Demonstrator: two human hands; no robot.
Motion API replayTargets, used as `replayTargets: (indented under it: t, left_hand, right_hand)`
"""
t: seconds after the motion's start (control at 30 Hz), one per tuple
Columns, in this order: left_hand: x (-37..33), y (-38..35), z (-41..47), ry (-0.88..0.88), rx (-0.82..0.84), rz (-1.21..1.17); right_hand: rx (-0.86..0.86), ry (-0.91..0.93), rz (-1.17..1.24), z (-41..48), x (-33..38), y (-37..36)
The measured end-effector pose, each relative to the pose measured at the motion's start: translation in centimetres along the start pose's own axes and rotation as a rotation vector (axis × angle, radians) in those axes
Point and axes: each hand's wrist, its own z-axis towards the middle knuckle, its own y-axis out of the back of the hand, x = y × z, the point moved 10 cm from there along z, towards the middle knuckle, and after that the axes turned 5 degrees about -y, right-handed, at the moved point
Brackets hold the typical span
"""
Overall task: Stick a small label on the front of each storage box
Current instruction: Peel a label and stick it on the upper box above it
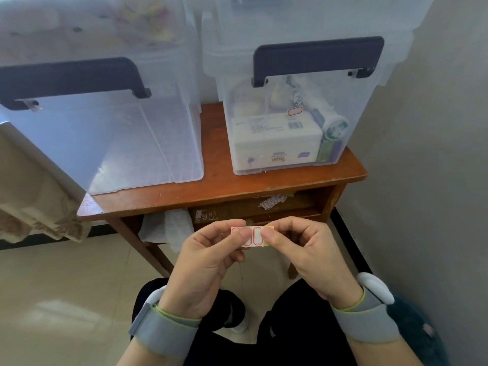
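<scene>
On the wooden table, the right-hand box already bore a red-bordered label; the box left of it showed none. Below the table edge, your left hand and right hand pinched the label strip between them, apparently peeling the next.

Red-outlined white labels fill the label strip, one more sits on the clear box with its dark navy handle, and the desk is reddish-brown.
</scene>
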Motion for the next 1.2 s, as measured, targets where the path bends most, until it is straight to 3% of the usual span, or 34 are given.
replayTargets:
  t: [0.3,0.57,0.87,1.2]
  left_hand:
    - [1.3,-1.0,-0.3,0.161,0.129,-0.099]
    - [2.8,-1.0,-0.4,0.315,0.049,-0.231]
    - [3.4,-1.7,-0.9,0.379,0.058,-0.308]
    - [3.7,-1.8,-0.9,0.41,0.048,-0.361]
  right_hand:
    - [0.029,0.044,-0.045,0.0,-0.2,-0.2]
    - [0.029,0.155,-0.137,-0.3,0.2,-0.6]
    - [0.052,0.177,-0.018,-0.2,-0.6,-1.0]
    - [0.211,0.018,0.308,-0.7,-1.5,-3.1]
